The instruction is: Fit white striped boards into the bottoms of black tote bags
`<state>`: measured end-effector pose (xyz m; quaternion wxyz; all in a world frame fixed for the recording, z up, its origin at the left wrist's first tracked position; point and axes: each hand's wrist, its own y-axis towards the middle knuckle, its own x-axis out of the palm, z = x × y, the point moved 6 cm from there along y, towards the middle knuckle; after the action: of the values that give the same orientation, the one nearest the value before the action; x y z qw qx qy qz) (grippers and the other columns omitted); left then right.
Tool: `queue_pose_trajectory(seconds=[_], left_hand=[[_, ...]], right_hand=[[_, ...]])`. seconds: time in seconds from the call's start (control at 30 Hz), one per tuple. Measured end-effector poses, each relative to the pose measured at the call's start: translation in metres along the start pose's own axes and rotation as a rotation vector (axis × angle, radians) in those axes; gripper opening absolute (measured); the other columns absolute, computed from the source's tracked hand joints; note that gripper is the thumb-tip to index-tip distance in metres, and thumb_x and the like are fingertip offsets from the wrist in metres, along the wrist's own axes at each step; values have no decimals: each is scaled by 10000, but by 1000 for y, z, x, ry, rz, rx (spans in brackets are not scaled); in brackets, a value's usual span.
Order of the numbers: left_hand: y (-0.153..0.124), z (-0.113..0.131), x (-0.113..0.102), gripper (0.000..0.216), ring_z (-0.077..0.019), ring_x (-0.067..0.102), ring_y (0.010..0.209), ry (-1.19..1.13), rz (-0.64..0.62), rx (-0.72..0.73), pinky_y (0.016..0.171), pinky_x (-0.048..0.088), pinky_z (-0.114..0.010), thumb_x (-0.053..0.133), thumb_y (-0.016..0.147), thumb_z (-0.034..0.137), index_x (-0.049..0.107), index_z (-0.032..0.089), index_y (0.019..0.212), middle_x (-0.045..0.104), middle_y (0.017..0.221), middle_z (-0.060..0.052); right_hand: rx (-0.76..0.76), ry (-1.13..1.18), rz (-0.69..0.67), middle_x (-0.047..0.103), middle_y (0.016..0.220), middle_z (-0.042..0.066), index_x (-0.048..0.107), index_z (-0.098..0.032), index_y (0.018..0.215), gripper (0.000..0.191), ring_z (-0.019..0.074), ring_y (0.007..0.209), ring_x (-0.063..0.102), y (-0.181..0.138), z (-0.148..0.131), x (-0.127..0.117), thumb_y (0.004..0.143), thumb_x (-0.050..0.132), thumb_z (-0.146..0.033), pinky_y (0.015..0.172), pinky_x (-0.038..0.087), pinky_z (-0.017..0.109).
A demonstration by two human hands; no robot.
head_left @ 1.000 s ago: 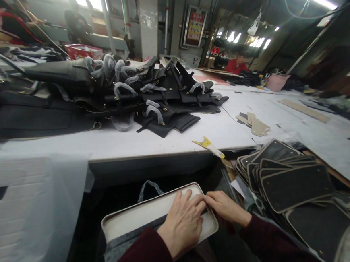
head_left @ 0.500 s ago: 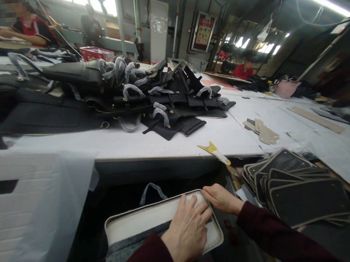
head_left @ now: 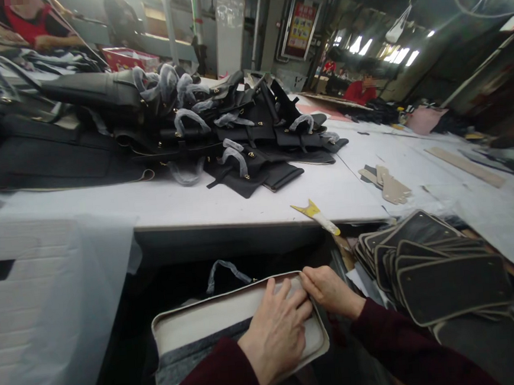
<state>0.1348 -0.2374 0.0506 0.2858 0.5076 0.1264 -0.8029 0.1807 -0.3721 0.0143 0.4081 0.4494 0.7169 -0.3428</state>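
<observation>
A boxy bag piece [head_left: 196, 323] lies tilted at the lower middle, with a cream inside, a raised pale rim and a dark grey strip across it. My left hand [head_left: 277, 327] presses on its inside near the right end, fingers stretched out and spread. At the upper right corner, my right hand [head_left: 329, 289] pinches the rim between thumb and fingers. Behind the far rim, a handle wrapped in clear plastic [head_left: 227, 266] sticks up. The underside of the piece is hidden in dark shadow.
Black bags with wrapped handles [head_left: 253, 139] are heaped on the white table [head_left: 240, 208]. A yellow-and-white tool [head_left: 317, 216] lies at its edge. Dark panels with pale edges [head_left: 454, 287] are stacked at right. Plastic-covered white material [head_left: 71, 314] stands left. People work farther back.
The view has shifted slightly, so the background sits a little higher. My right hand still grips the rim corner, and my left hand stays on the cream inside.
</observation>
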Motion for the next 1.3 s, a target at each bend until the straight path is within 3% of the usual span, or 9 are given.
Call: queue_pose_trajectory(seconds=[0.2,0.33,0.5,0.6,0.67,0.77,0.97,1.3], left_hand=[[0,-1,-5,218,-292,466,1132,-33,10,0,1048,336,-533,542,870,241,577,214,1084,610,1150,-50],[0,-6,-8,215,-279,478,1140,-92,25,-52,1013,390,-473,641,806,284,615,240,1014,530,1305,-49],[2,-8,-7,366,-295,463,1187,-79,17,-59,1040,374,-502,668,790,331,593,277,1144,496,1358,-54],[3,-7,-6,367,-298,453,1204,-43,6,-53,1050,364,-497,626,823,343,572,254,1174,515,1338,-69],[4,-8,-5,403,-289,470,1171,-30,-7,-67,1043,376,-465,636,809,349,557,216,1181,543,1292,-85],[7,-10,-5,504,-277,488,1132,-22,-24,-70,1029,392,-431,659,781,351,521,186,1237,565,1257,-90],[9,-11,-3,470,-299,478,1164,14,-45,-34,1045,393,-452,623,811,373,557,161,1226,555,1284,-114],[19,-7,-5,306,-283,498,1067,100,-59,-28,937,469,-465,511,917,361,573,166,1145,567,1185,-94]], right_hand=[[72,140,54,466,627,10,438,-199,705,339,137,580,414,-3,0,1,980,357,-380,611,247,315],[168,335,94,432,634,-17,388,-207,707,410,126,587,404,-12,2,8,1006,307,-476,585,284,278],[276,627,93,412,698,-33,378,-217,807,477,120,618,440,-30,5,21,1001,170,-599,584,390,239],[326,708,78,427,686,-45,412,-212,856,460,116,604,459,-45,6,26,956,333,-654,567,390,235],[349,709,59,460,684,-47,446,-203,867,445,116,611,471,-53,7,28,896,503,-643,564,380,233],[364,653,28,498,689,-42,478,-191,839,417,114,621,469,-58,9,30,853,612,-586,559,361,231],[272,441,15,486,654,-29,442,-191,715,400,116,620,455,-46,7,24,998,377,-467,601,301,258],[180,278,81,484,608,3,408,-213,699,390,144,557,476,-48,15,25,1016,297,-412,592,233,304]])
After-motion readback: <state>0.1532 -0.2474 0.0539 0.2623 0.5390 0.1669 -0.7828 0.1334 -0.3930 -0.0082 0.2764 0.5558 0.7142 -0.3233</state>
